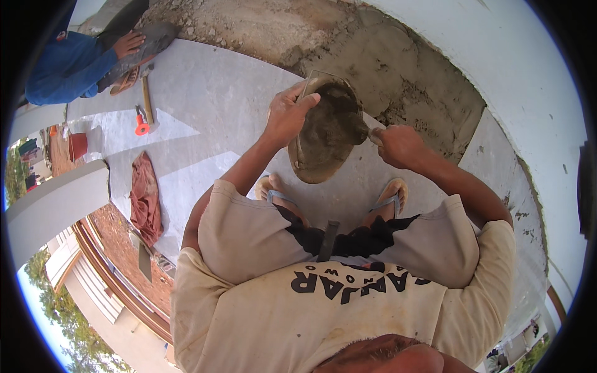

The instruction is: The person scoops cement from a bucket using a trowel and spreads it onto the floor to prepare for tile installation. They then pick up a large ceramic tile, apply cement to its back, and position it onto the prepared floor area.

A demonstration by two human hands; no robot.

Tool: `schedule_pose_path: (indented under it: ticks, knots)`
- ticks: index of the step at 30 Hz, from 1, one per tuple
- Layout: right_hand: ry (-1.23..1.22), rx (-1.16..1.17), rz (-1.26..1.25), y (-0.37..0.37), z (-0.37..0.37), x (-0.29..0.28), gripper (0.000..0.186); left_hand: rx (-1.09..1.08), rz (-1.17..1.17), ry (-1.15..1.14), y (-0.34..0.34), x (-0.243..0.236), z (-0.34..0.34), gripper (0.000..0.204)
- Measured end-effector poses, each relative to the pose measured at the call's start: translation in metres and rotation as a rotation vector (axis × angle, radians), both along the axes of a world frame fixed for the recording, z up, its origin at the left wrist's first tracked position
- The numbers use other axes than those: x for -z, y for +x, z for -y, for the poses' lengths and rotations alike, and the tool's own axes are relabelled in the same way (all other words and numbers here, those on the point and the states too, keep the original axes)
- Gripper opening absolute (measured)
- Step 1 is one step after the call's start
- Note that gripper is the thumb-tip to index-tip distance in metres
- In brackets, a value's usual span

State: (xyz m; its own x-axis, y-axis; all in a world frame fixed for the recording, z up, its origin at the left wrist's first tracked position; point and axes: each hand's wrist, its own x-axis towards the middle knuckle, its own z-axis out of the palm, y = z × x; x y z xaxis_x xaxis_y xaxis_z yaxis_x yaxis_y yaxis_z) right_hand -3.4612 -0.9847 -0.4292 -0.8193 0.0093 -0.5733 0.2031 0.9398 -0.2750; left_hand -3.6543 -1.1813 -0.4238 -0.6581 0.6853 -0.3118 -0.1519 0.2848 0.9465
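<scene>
Above the sandalled feet [336, 202], the left hand [287, 115] grips the mortar pan [326, 133] by its rim; the right hand [398, 146], fisted on a trowel [367, 132], should scrape steadily, pan kept tilted.

Bare grey floor [205, 105] lies open to the left of the left hand [287, 115]. Ahead, a wet mortar bed [398, 68] and the white wall [497, 56] block the way. A hammer [147, 99], a red cloth [145, 199] and another person's hand [129, 43] sit well apart at far left
</scene>
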Motion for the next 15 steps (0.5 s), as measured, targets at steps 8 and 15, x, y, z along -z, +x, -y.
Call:
schedule_pose_path:
  ticks: [8,15]
  knots:
    - [-0.326,0.176,-0.003,0.01,0.033,0.011,0.045,-0.035,0.09,0.096,-0.01,0.001,0.008,0.035]
    - [-0.509,0.218,-0.032,0.018,0.04,-0.001,0.05,-0.079,0.159,0.132,-0.015,0.004,0.014,0.034]
